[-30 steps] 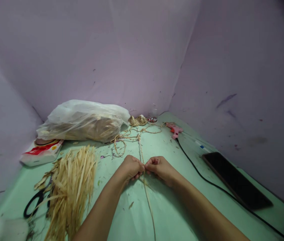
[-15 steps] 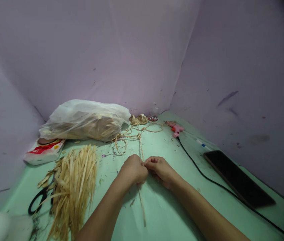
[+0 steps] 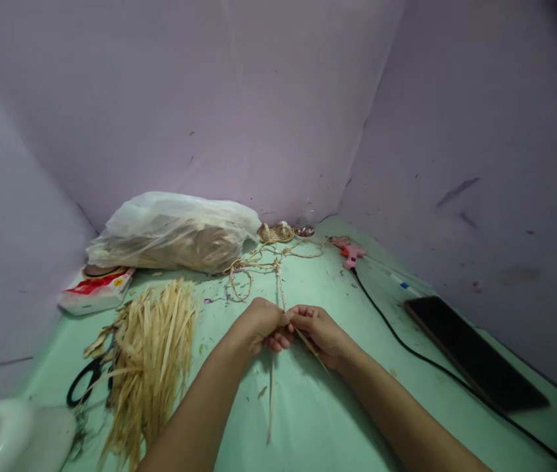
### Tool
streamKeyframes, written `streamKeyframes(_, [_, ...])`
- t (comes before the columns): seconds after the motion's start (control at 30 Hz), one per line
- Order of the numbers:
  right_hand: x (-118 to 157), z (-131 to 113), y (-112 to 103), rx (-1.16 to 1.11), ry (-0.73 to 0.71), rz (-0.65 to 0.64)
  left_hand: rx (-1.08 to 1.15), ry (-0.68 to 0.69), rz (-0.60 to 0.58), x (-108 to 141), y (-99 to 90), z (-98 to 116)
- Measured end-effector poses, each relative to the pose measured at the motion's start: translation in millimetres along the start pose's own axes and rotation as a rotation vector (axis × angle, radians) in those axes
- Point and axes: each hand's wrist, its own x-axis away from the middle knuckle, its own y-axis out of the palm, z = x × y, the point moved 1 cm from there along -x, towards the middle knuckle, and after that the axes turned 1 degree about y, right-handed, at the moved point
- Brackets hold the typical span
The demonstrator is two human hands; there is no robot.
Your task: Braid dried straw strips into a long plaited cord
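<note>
A thin braided cord [image 3: 281, 286] of dried plant fibre runs from a tangle of cord [image 3: 251, 265] toward me, and its near end lies between my hands. My left hand [image 3: 266, 326] pinches the cord's end between thumb and forefinger. Right beside it, my right hand [image 3: 314, 328] is closed in a pinch on a fibre strip [image 3: 312, 346] that slants out beneath its fingers. Another loose strip [image 3: 271, 400] hangs down toward me under the left hand. The exact crossing of the strips is hidden by my fingertips.
Left lie a bundle of dried fibre strips [image 3: 155, 367], black scissors [image 3: 82, 381], a white container [image 3: 8, 432] and a red-white packet [image 3: 96, 292]. A plastic bag [image 3: 175, 233] stands behind. To the right are a pink glue gun [image 3: 351, 254], its black cable [image 3: 396, 341] and a dark phone [image 3: 475, 351].
My left hand has turned, its fingers now showing below the thumb. A strip now slants out under my right hand, and the hanging strip has swung left. The view has shifted slightly.
</note>
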Motion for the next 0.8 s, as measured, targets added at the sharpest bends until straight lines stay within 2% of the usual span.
streamKeyframes(0.07, [-2, 1, -1, 0.026, -0.031, -0.011, 0.034, -0.006, -0.045, -2, 0.9, -3])
streamKeyframes(0.2, [-7, 2, -8, 0.274, -0.108, 0.017, -0.087, 0.005, 0.072, -4, -2.2, -6])
streamKeyframes(0.3, [-7, 0, -14, 0.506, -0.221, 0.001, -0.180, 0.003, 0.119, -3, -1.6, -6])
streamKeyframes(0.43, [0, -6, -16, 0.833, -0.397, 0.020, -0.125, 0.078, 0.121, -5, 1.7, -8])
streamKeyframes(0.53, [7, -11, -13, 0.987, -0.454, 0.054, -0.093, 0.101, 0.158, -8, 3.6, -11])
streamKeyframes(0.6, [10, -14, -12, 1.052, -0.434, 0.108, -0.095, 0.105, 0.192, -10, 5.0, -12])
streamKeyframes(0.7, [12, -15, -12, 1.091, -0.315, 0.204, -0.091, 0.115, 0.215, -10, 7.3, -12])
streamKeyframes(0.8, [12, -15, -12, 1.045, -0.193, 0.195, -0.073, 0.076, 0.220, -7, 8.9, -9])
